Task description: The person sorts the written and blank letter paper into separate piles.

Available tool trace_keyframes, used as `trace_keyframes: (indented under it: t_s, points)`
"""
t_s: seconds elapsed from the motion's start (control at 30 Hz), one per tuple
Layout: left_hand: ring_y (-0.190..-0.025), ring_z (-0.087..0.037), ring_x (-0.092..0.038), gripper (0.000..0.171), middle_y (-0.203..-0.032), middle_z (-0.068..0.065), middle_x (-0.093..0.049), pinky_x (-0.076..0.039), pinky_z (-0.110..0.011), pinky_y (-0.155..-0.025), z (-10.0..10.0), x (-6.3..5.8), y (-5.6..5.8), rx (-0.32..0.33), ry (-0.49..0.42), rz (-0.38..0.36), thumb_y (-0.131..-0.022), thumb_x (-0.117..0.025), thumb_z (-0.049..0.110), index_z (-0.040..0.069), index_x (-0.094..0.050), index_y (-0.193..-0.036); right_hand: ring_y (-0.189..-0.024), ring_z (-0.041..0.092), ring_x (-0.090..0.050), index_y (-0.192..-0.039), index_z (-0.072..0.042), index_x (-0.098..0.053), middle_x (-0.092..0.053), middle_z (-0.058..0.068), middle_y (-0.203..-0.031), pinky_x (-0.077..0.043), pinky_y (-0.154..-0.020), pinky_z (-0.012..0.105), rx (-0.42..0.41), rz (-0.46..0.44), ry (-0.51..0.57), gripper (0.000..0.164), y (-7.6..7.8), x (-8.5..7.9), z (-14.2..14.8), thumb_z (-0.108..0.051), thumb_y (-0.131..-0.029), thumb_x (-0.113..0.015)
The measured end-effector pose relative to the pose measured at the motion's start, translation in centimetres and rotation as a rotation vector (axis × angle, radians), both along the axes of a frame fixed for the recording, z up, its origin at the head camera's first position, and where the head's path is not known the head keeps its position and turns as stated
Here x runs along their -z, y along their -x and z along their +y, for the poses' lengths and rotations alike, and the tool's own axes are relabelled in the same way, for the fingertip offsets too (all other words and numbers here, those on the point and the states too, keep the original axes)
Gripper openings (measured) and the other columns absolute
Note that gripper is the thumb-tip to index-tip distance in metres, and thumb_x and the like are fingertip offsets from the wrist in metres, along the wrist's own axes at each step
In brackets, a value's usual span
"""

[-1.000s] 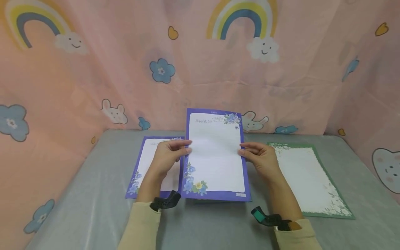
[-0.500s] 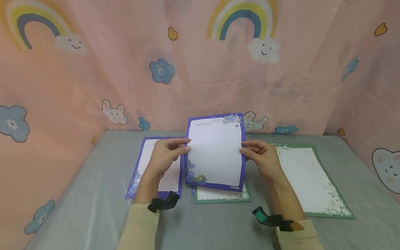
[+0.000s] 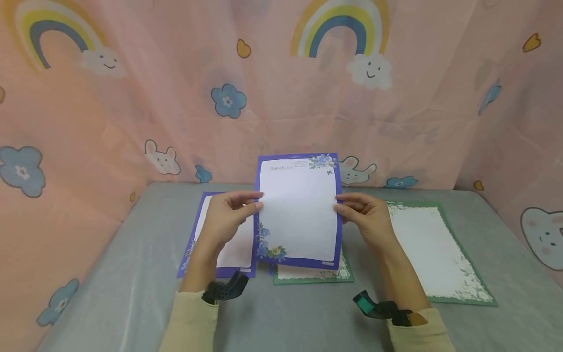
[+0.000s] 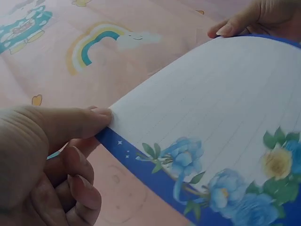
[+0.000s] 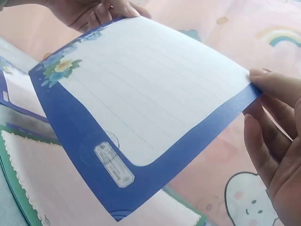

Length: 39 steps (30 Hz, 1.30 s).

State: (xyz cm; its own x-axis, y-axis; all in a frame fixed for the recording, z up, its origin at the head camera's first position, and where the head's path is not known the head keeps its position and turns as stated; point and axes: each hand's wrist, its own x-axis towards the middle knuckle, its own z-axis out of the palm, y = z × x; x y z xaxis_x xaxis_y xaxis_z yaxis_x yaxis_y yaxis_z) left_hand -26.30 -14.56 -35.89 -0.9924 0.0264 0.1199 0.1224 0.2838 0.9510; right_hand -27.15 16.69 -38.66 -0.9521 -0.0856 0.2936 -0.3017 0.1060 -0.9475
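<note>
A sheet of purple-bordered writing paper (image 3: 299,215), printed with blue flowers and a line of handwriting near its top, is held up between both hands. My left hand (image 3: 228,217) pinches its left edge between thumb and fingers; my right hand (image 3: 367,217) pinches the right edge the same way. Dotted ruled lines show on the sheet (image 4: 211,89) in the left wrist view, where it bows. Behind and below it lies green-bordered paper (image 3: 314,280), mostly hidden. Another purple-bordered sheet (image 3: 235,254) lies on the table at left, partly covered by my left hand and forearm.
A larger stack or sheet of green-bordered paper (image 3: 435,249) lies flat on the right, beyond my right forearm. The grey-covered table (image 3: 299,318) ends at a pink patterned curtain (image 3: 272,122) at the back. Black bands (image 3: 226,287) are worn on both wrists.
The held sheet has lifted off the pile, uncovering green-bordered paper below. Over the last half second it rises slightly and shifts a little left, both hands still pinching its edges.
</note>
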Motion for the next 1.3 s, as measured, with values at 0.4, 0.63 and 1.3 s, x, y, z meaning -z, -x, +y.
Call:
trace_keyframes:
  t_s: [0.4,0.63,1.3]
  points:
    - [-0.075,-0.020,-0.058,0.022,-0.113,-0.005,-0.076,-0.053,-0.025,-0.069,-2.0,0.6,-1.7,-0.100,0.172,0.045,-0.095,-0.072,0.025,0.016,-0.078,-0.114,-0.078,0.007,-0.069,-0.117,-0.003,-0.072,-0.078,-0.008,-0.094,-0.059,-0.074,0.022,0.007,-0.047,-0.192,0.028,-0.6,-0.8,-3.0,-0.019,-0.094,-0.073]
    - [-0.077,-0.021,-0.058,0.025,-0.115,-0.007,-0.074,-0.053,-0.024,-0.071,-4.7,0.8,-2.0,-0.126,0.240,0.023,-0.097,-0.069,0.027,0.014,-0.076,-0.118,-0.088,0.017,-0.071,-0.122,-0.012,-0.072,-0.076,0.012,-0.112,-0.060,-0.076,0.026,-0.020,-0.155,-0.253,0.026,-1.0,-0.9,-6.3,-0.020,-0.099,-0.066]
    - [-0.109,-0.022,-0.058,0.035,-0.139,-0.009,-0.063,-0.053,-0.024,-0.086,-10.5,1.4,-1.5,-0.253,0.220,-0.212,-0.101,-0.061,0.031,0.016,-0.067,-0.132,-0.083,0.018,-0.076,-0.129,-0.023,-0.071,-0.068,0.008,-0.135,-0.059,-0.068,0.030,-0.062,-0.267,-0.272,0.036,-0.8,-0.7,-14.3,-0.016,-0.094,-0.071]
